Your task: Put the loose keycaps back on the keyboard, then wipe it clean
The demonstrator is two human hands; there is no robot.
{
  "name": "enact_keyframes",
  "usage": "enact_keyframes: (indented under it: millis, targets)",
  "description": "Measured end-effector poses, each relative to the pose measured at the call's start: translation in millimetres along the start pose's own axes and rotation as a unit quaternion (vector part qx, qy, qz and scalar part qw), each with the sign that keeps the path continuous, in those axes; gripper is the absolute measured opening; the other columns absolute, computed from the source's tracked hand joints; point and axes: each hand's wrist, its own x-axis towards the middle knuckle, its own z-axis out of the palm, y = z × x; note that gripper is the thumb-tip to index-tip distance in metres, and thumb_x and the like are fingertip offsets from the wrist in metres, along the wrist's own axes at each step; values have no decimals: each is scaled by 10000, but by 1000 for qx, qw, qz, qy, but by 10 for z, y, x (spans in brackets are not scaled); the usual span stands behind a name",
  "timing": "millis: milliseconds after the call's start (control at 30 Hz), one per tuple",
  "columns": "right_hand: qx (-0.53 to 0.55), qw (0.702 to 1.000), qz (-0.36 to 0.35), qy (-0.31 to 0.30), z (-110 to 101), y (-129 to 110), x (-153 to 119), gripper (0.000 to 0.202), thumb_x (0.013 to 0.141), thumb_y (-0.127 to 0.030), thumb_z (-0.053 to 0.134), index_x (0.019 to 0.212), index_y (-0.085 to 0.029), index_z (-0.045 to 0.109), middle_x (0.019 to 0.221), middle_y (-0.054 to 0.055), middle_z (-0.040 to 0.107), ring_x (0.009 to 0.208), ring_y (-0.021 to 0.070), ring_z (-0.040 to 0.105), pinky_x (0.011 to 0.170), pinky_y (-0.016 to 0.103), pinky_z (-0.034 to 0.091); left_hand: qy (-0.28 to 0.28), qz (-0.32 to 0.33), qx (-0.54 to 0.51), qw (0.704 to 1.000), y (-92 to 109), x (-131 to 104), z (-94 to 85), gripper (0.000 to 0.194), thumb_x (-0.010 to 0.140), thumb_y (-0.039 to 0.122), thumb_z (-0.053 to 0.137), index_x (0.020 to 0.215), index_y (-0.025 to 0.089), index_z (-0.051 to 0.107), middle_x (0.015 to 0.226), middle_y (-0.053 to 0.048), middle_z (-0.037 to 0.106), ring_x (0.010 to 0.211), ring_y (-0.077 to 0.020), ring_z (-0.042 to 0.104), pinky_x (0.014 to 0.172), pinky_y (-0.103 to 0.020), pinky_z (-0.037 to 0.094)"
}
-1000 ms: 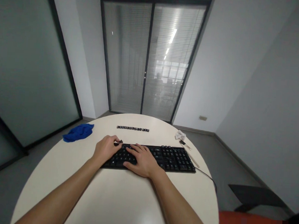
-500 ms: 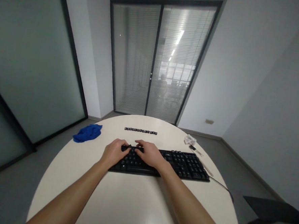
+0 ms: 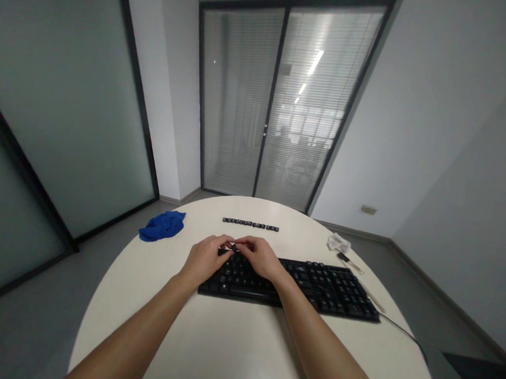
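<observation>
A black keyboard (image 3: 246, 295) lies across the table in front of me. Above its upper left part, my left hand (image 3: 208, 260) and my right hand (image 3: 261, 257) meet at the fingertips. Between them is a small black keycap (image 3: 234, 247), pinched by the thumb and fingers of both hands. Part of it is hidden by the fingers. Under my hands and right wrist, some of the keys are covered. Farther back, a row of several loose black keycaps (image 3: 251, 224) lies on the table.
The round cream table (image 3: 209, 347) carries a blue cloth (image 3: 162, 226) at the left. At the right lie a crumpled white tissue (image 3: 339, 243), a brush with a black head (image 3: 344, 257) and a thin stick. The keyboard cable (image 3: 402, 330) runs off the right edge.
My right fingertips have closed in on the small keycap beside my left hand, so both hands now touch at it. The whole view has shifted, moving the table contents rightward in the picture.
</observation>
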Motion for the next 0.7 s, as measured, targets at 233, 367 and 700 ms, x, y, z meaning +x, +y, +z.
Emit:
enact_keyframes:
  millis: [233, 367, 700]
  targets:
    - [34, 999, 9, -1, 102, 35, 26, 256, 919, -342, 584, 992, -140, 722, 907, 72, 762, 858, 207, 700, 834, 327, 520, -17, -4, -9, 1000, -51, 15, -126, 198, 862, 334, 651, 1038, 286, 728, 1033, -3, 750, 953, -217, 670, 824, -296, 463]
    - [6, 1000, -24, -2, 163, -2, 1, 276, 935, -348, 569, 1105, -182, 710, 1030, 63, 758, 961, 209, 693, 917, 346, 505, 7, -60, -63, 996, -215, 44, -239, 206, 819, 360, 660, 972, 240, 727, 899, -23, 744, 817, -209, 670, 751, -296, 481]
    - [-89, 992, -82, -42, 285, -69, -81, 365, 1001, -332, 445, 1272, -203, 652, 1273, 78, 684, 1199, 221, 615, 1081, 399, 426, -64, -104, -124, 985, -673, 70, -158, 303, 736, 311, 688, 994, 176, 771, 961, -92, 774, 891, -258, 695, 846, -342, 509]
